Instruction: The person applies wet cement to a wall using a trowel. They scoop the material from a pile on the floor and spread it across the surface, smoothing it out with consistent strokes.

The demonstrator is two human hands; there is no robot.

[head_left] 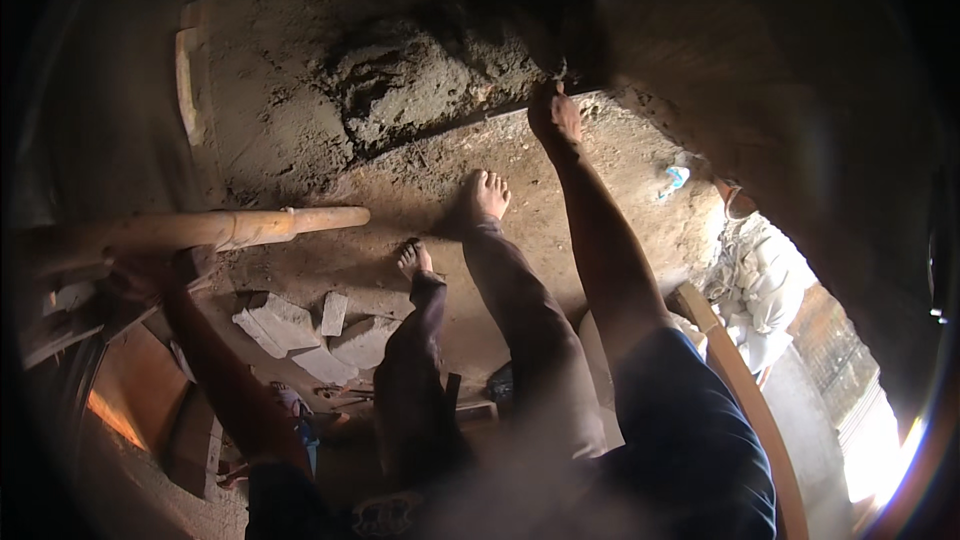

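Right hand: bare, arm fully extended toward the upper middle, fingers curled closed on the long, thin, straight dark bar

Long, thin, straight dark bar: lying aslant across the ground, its left end lower in view than its right; set along the near edge of the rough, wet-looking grey-brown mound, beyond the feet; passes at the right hand, with a short length showing past it

Left hand: bare, at the left side, in deep shade beneath the thick, tan, jointed bamboo pole; too dark and blurred to tell whether the fingers grip the pole or only lie near it

Thick, tan, jointed bamboo pole: roughly level, entering from the left, its blunt end pointing right, short of the feet

Feet, one pair, bare: right foot on dry brown earth, just below the bar; left foot lower and to the left; dark trousers above both

Pale, angular, broken blocks: loose group, left of the left leg

Small, light-blue scrap: on the earth, right of the right forearm

White, crumpled sacks: heaped at the right

Long brown wooden beam: upright in view beside the dark-blue right sleeve, bent by the lens
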